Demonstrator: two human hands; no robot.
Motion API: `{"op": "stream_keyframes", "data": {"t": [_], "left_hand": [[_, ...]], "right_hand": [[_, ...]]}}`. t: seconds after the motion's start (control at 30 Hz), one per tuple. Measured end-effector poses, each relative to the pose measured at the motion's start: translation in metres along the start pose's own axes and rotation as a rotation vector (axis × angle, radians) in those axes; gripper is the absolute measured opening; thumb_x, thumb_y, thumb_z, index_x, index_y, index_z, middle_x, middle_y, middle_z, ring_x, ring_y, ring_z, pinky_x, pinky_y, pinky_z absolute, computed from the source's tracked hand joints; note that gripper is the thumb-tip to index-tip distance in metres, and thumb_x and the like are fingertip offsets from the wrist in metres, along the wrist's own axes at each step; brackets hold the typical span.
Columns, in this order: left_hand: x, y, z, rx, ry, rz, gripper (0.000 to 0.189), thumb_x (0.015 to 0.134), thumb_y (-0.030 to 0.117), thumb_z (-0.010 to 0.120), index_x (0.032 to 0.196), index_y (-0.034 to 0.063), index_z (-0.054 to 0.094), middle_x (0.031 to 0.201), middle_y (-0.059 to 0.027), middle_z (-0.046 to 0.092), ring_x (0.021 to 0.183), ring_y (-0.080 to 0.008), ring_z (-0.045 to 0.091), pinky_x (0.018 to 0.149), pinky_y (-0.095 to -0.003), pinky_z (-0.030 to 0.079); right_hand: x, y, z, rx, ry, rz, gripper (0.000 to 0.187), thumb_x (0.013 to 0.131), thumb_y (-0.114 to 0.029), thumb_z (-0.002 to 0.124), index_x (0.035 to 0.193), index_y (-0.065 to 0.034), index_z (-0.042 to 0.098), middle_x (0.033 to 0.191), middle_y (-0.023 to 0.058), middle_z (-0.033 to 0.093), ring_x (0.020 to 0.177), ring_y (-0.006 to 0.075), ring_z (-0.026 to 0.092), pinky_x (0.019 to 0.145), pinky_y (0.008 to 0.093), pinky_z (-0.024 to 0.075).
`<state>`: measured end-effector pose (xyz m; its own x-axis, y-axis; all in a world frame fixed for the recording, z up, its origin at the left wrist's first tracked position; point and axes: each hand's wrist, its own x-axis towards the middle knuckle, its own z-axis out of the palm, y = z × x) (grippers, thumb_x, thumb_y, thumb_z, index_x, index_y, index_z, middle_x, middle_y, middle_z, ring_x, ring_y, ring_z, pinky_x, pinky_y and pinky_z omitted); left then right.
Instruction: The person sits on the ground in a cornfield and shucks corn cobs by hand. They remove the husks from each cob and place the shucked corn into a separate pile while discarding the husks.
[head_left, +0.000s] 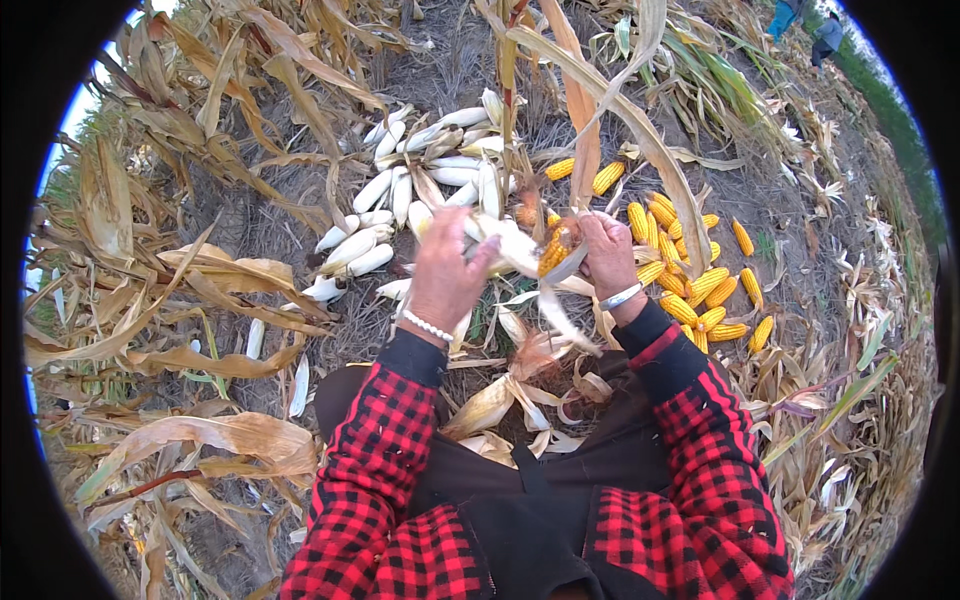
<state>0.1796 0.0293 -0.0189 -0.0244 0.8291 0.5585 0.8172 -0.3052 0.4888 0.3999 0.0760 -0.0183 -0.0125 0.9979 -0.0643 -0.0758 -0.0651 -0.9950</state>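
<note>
A partly husked corn cob (553, 255) shows yellow kernels between loose pale husk leaves and brown silk. My right hand (606, 251) grips it at the silk end, pinching the husk there. Left of the cob, my left hand (450, 266) is blurred, its thumb apart from the fingers, with no object visible in it. A pale husk strip (510, 244) stretches from the cob towards that hand; whether they touch is unclear. Ears still in white husks (371, 251) are heaped beyond and left of my left hand. Bare yellow cobs (679, 307) lie right of my right hand.
A standing dry corn stalk (508, 97) and its drooping leaf (637, 120) rise close beyond my hands. Dry stalks and leaves (225, 270) crowd the left. Discarded husks (487, 409) lie between my legs. Two people (827, 37) are far off at upper right.
</note>
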Motion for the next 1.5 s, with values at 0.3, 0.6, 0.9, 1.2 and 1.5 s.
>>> {"op": "stream_keyframes", "data": {"t": [0.3, 0.6, 0.9, 1.2, 1.5], "left_hand": [[-0.022, 0.05, 0.033, -1.803, -0.285, -0.809, 0.046, 0.097, 0.048, 0.052, 0.111, 0.0045, 0.052, 0.098, -0.0063, 0.065, 0.088, -0.0143, 0.064, 0.078, -0.0287, 0.054], [-0.001, -0.001, 0.006, -1.479, 0.211, -0.849, 0.053, 0.096, 0.055, 0.048, 0.104, 0.0032, 0.054, 0.087, -0.0086, 0.065, 0.082, -0.0188, 0.065, 0.073, -0.0321, 0.054], [-0.017, 0.022, 0.002, -1.292, -0.176, -0.681, 0.068, 0.097, 0.062, 0.037, 0.117, -0.0014, 0.05, 0.107, -0.0159, 0.064, 0.1, -0.0188, 0.062, 0.087, -0.0322, 0.052], [-0.024, 0.013, 0.006, -0.865, -0.072, -0.563, 0.066, 0.098, 0.062, 0.035, 0.086, 0.0016, 0.059, 0.081, -0.0095, 0.066, 0.073, -0.0133, 0.063, 0.069, -0.0262, 0.051], [-0.007, -0.006, -0.013, -1.102, -0.359, -0.918, 0.052, 0.097, 0.052, 0.047, 0.091, 0.002, 0.06, 0.074, -0.0077, 0.062, 0.058, -0.0158, 0.061, 0.059, -0.0278, 0.052]], "right_hand": [[-0.036, -0.024, 0.053, 0.909, -0.295, 0.541, 0.022, 0.095, -0.024, 0.048, 0.081, -0.0089, 0.055, 0.063, 0.0004, 0.053, 0.036, 0.009, 0.036, 0.032, 0.0239, 0.026], [-0.024, -0.014, 0.03, -1.004, -0.398, -0.124, 0.043, 0.079, -0.035, 0.072, 0.099, 0.0028, 0.066, 0.073, 0.0099, 0.064, 0.07, 0.028, 0.064, 0.072, 0.0386, 0.0521], [-0.037, 0.011, 0.066, -0.33, -0.758, -0.258, 0.039, 0.079, -0.027, 0.072, 0.107, -0.0031, 0.057, 0.092, 0.0166, 0.065, 0.088, 0.0343, 0.064, 0.082, 0.0418, 0.0484], [-0.051, 0.026, 0.068, -0.343, -0.659, -0.063, 0.026, 0.084, -0.031, 0.067, 0.091, -0.0059, 0.062, 0.076, 0.0172, 0.065, 0.074, 0.0365, 0.064, 0.07, 0.0437, 0.0507], [-0.066, 0.029, 0.054, -0.976, -0.918, -0.881, 0.023, 0.081, -0.026, 0.064, 0.077, -0.0047, 0.057, 0.071, 0.0115, 0.058, 0.068, 0.0329, 0.062, 0.06, 0.0435, 0.051]]}}
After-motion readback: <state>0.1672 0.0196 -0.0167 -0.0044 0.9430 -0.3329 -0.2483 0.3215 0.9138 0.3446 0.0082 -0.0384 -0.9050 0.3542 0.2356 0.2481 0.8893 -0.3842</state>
